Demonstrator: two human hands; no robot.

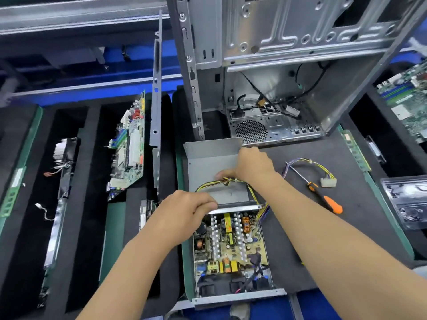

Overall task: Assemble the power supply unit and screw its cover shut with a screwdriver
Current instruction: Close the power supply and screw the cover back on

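**Open supply, cover under both hands**

Nearest the camera, the power supply unit (231, 250) lies open on the black mat (312, 227), its tray holding a circuit board with heat sinks, coils and capacitors, and black and red leads at the near end. At its far wall, the left hand (184, 211) has its fingers curled over the metal edge, gripping it. Just beyond lies the grey cover (212, 162), a bent sheet with its far flap raised; a yellow-and-black cable bundle (227, 181) crosses it. The right hand (251, 165) rests on the cover, fingers curled down around the bundle at its tie.

Right of the hands, the orange-handled screwdriver (323, 195) lies on the mat, apart from both, beside a loose harness with a white connector (328, 181).

Farther back stands an empty computer case (277, 88) with cables inside. To the left, slots in black foam (92, 158) hold a motherboard (129, 146) upright and a metal panel (156, 112).
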